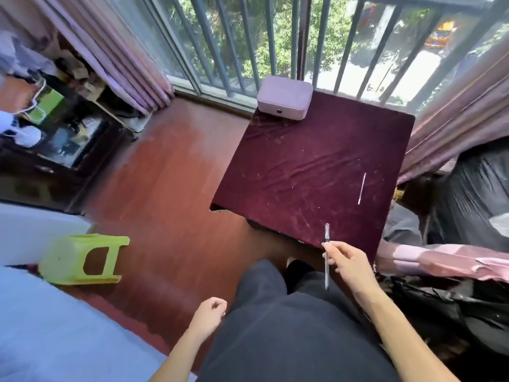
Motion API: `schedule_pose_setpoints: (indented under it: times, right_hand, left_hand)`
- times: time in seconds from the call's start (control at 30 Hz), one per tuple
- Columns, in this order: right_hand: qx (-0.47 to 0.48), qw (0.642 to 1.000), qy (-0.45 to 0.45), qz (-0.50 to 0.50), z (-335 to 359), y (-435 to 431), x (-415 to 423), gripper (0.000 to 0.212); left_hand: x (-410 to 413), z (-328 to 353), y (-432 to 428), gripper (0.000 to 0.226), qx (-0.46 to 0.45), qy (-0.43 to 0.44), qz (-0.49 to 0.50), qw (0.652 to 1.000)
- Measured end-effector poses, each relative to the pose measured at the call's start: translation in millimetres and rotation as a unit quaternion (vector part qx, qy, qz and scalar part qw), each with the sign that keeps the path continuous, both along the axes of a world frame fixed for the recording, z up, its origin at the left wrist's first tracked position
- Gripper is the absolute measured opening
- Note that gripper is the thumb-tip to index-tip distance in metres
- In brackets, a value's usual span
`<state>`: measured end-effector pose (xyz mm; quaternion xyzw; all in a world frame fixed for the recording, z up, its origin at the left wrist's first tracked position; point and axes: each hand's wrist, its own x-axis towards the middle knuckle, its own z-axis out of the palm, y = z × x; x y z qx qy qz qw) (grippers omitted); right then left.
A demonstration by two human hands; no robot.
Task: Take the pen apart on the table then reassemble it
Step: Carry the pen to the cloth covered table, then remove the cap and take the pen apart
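Observation:
My right hand [348, 259] pinches a slim clear pen [326, 235] with a dark grip, held almost upright over the near edge of the table [303, 166]. The table is small and covered in dark red velvet cloth. A thin white rod [361, 188], like a pen refill, lies alone on the cloth toward the right side. My left hand [208, 312] rests by my left thigh, fingers loosely curled, with nothing in it.
A pale pink box [285, 96] sits at the table's far left corner by the barred window. A yellow-green plastic stool [82, 259] lies tipped on the wooden floor at left. Black bags [479, 194] and pink curtain crowd the right side.

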<state>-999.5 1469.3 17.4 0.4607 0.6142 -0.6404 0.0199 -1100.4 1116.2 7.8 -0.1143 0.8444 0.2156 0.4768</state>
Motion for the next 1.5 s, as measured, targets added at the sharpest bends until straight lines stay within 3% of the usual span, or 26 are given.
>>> schedule_pose_setpoints:
  times: [0.27, 0.47, 0.63, 0.83, 1.07, 1.27, 1.5]
  right_hand:
    - [-0.012, 0.994, -0.024, -0.104, 1.8, 8.7, -45.5, 0.013]
    - [-0.015, 0.980, -0.042, -0.193, -0.8, -6.4, -73.5, 0.014]
    - [-0.021, 0.976, -0.060, -0.210, -4.4, -15.5, -100.1, 0.013]
    - [-0.039, 0.977, -0.067, -0.199, -13.1, -10.4, -130.4, 0.007]
    - [-0.069, 0.978, -0.060, -0.185, -64.8, 3.9, -159.3, 0.014]
    - [-0.033, 0.986, -0.064, -0.149, -128.0, 9.2, -169.7, 0.027]
    - [-0.022, 0.989, -0.050, -0.139, -194.6, 8.4, -173.6, 0.027]
  left_hand:
    - [-112.8, -10.9, 26.7, 0.023, 0.000, -0.038, -0.160, 0.986]
    - [-207.8, -31.3, 94.5, 0.015, 0.039, -0.046, -0.196, 0.979]
    - [-249.7, -39.1, 163.5, 0.012, 0.075, -0.049, -0.236, 0.968]
    - [-237.3, -35.6, 228.8, 0.021, 0.160, -0.073, -0.217, 0.960]
    - [-196.0, -55.6, 284.5, 0.019, 0.253, -0.110, -0.094, 0.957]
    - [-187.3, -111.3, 294.3, 0.012, 0.250, -0.087, -0.022, 0.964]
    - [-195.0, -176.2, 293.0, 0.010, 0.241, -0.057, -0.060, 0.967]
